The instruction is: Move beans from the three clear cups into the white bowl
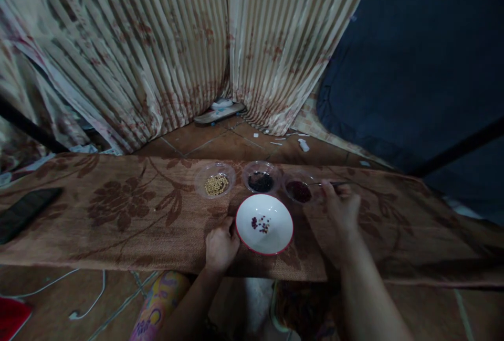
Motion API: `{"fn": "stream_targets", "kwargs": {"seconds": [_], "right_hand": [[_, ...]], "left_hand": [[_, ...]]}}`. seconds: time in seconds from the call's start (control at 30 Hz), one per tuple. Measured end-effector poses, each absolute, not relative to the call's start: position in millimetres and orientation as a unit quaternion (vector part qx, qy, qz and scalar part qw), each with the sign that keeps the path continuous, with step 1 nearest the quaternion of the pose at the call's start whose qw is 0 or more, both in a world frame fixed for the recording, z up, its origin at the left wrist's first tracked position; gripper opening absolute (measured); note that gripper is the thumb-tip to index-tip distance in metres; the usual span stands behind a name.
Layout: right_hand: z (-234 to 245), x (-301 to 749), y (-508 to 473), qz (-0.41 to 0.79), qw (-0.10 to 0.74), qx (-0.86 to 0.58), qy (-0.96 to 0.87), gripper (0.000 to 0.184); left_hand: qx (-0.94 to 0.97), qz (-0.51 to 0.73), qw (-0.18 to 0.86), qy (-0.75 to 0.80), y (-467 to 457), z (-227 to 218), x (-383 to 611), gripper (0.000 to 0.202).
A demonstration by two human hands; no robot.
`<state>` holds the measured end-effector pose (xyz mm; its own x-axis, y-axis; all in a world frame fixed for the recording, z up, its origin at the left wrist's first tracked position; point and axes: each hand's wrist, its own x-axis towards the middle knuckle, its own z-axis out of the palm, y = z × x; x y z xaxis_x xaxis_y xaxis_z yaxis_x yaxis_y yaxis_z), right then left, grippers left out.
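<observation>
A white bowl [271, 241] with a red rim stands on the cloth-covered bench, with a few dark red and pale beans [261, 224] at its bottom. My left hand [222, 244] is closed at the bowl's left side, fingers curled against its rim. In my right hand [343, 207] is the handle of a thin metal spoon [336, 183]. The spoon's far end reaches into the right clear plastic bowl [289, 179] of dark red beans [298, 192], its tip hard to make out. Behind the white bowl, two more clear bowls hold yellow beans [216, 185] and black beans [260, 182].
A dark phone [27, 210] lies on the bench's brown patterned cloth [165, 241] at the left. Striped curtains [181, 42] hang behind, with a skateboard [219, 114] on the tiled floor below. A white cable [103, 286] lies at the lower left.
</observation>
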<state>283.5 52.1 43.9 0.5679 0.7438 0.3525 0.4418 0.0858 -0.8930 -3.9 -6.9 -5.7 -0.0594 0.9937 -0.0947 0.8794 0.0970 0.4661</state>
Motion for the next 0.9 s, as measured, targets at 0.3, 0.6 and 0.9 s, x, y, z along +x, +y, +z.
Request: {"fn": "stream_targets", "kwargs": {"seconds": [0.3, 0.6, 0.9], "right_hand": [[42.3, 238.3, 35.2, 0.317, 0.492, -0.549, -0.597, 0.027], [43.0, 211.2, 29.4, 0.331, 0.325, -0.537, -0.705, 0.028], [39.8, 207.2, 30.1, 0.291, 0.315, -0.546, -0.720, 0.030]], "left_hand": [[0.659, 0.146, 0.200, 0.711, -8.3, -3.7, -3.5, 0.023], [0.651, 0.136, 0.216, 0.715, -8.3, 3.0, -1.0, 0.025], [0.656, 0.139, 0.211, 0.711, -8.6, -1.6, -2.4, 0.026]]}}
